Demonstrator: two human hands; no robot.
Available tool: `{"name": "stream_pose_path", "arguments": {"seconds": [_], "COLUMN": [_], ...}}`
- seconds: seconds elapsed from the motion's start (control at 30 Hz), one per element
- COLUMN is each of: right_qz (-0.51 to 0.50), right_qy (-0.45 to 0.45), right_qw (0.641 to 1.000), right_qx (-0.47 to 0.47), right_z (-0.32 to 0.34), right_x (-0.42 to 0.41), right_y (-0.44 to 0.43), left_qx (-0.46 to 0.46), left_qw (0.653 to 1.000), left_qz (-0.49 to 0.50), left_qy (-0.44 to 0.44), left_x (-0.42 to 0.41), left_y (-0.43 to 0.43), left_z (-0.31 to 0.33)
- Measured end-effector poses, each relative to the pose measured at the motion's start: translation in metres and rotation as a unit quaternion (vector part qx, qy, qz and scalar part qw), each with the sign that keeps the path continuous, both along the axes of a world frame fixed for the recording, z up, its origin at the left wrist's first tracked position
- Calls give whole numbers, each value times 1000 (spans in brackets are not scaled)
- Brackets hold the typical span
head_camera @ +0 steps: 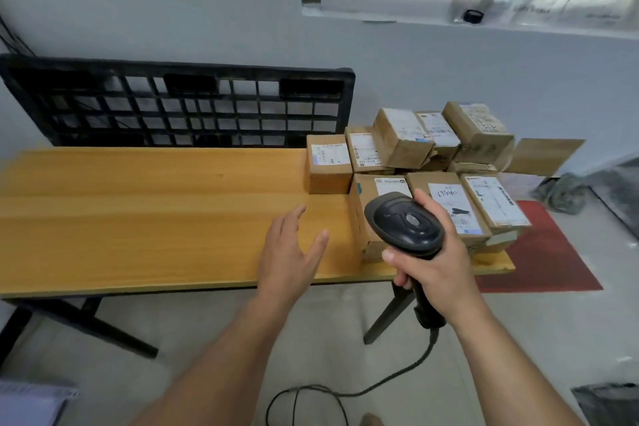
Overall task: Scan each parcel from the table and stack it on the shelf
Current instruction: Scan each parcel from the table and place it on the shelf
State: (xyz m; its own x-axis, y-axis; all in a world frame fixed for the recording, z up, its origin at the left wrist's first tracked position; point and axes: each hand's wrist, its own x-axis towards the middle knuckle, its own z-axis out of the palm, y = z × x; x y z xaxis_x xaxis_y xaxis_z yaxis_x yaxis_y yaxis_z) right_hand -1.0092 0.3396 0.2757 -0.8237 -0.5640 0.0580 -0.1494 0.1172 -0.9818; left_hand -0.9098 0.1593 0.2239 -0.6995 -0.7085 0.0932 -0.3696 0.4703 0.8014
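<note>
At the far left, a black plastic pallet (179, 103) is being leaned upright against the wall behind the wooden worktop (138, 218). Further right, the left hand (290, 252) is being held palm down over the worktop's front part. Its grip is being left apart, with the fingers spread and straight, nothing in it, and a gap between it and the boxes. Next, the parcels (415, 166), brown cardboard boxes with white labels, are being carried by the right end of the worktop. One small box (328, 162) is being stood at the cluster's left edge, three are being laid side by side along the front, and more are being piled in two layers behind them. In front of that front row, a dark handheld scanner (404, 221) is being held up with its head turned toward the boxes. The right hand (435, 266) is being wrapped round the handle, its grip clamped on it. A black cable (380, 387) is being trailed from the handle's base down to a loop on the floor. At the far right, a red mat (553, 252) is being shown on the floor beside the worktop's end.
</note>
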Motion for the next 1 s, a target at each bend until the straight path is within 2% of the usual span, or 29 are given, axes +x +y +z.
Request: {"name": "stream_pose_path", "arguments": {"seconds": [0.43, 0.57, 0.83, 1.0], "right_qz": [43, 61, 82, 114], "right_qy": [-66, -74, -95, -112], "right_qw": [996, 994, 991, 983], "right_qx": [50, 52, 56, 87], "right_z": [-47, -58, -73, -79], "right_x": [-115, -134, -137, -121], "right_y": [47, 51, 49, 40], "left_qx": [63, 110, 233, 255], "left_qw": [990, 980, 966, 957], "left_qz": [14, 26, 63, 107], "left_qy": [-123, -164, -96, -85], "left_x": [-126, -151, -133, -97], "left_y": [48, 57, 72, 75], "left_z": [-31, -41, -53, -59]}}
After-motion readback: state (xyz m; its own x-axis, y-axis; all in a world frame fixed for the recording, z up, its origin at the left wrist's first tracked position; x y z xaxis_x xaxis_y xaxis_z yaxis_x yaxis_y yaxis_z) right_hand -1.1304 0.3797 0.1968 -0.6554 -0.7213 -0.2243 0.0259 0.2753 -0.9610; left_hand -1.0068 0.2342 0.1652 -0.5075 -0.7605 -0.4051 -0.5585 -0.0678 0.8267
